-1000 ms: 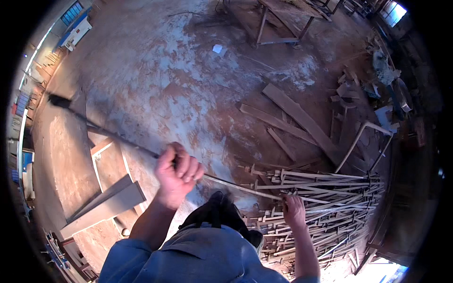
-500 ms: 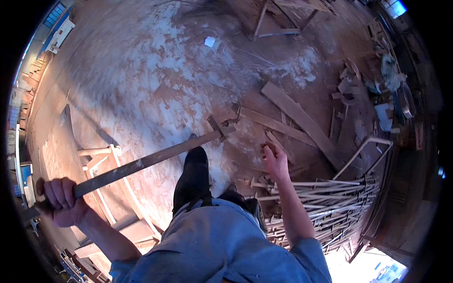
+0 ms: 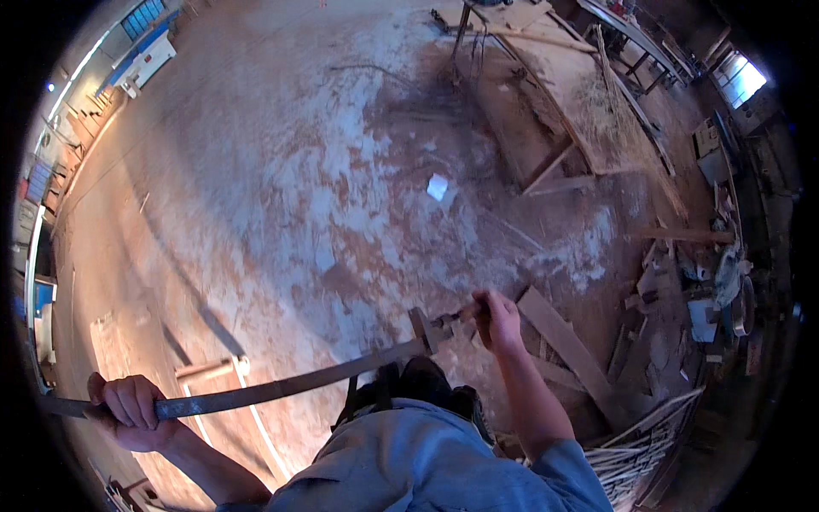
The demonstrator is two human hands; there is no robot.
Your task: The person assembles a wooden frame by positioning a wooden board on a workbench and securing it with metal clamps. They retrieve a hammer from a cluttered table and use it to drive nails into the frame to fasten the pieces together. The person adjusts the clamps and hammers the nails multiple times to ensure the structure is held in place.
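Observation:
A long metal bar clamp (image 3: 299,386) lies across the front of my body, its far left end running past my left hand (image 3: 132,411). That hand is closed around the bar. At its right end sits the clamp's head (image 3: 422,331), with a screw and handle pointing right. My right hand (image 3: 498,322) is closed at this handle, thumb and fingers together on its end. The fingers partly cover the handle. No workpiece shows between the jaws.
A wooden plank (image 3: 567,354) lies on the floor right of my right hand. Stacked bars (image 3: 636,452) stand at the lower right. Ahead right is a large board-topped frame (image 3: 572,94). A white scrap (image 3: 437,187) lies ahead. A pale frame (image 3: 256,418) stands near my left forearm.
My right hand has gone from empty and apart to gripping the clamp's screw handle. The clamp now lies closer to level, and the view has tipped up to show more floor ahead.

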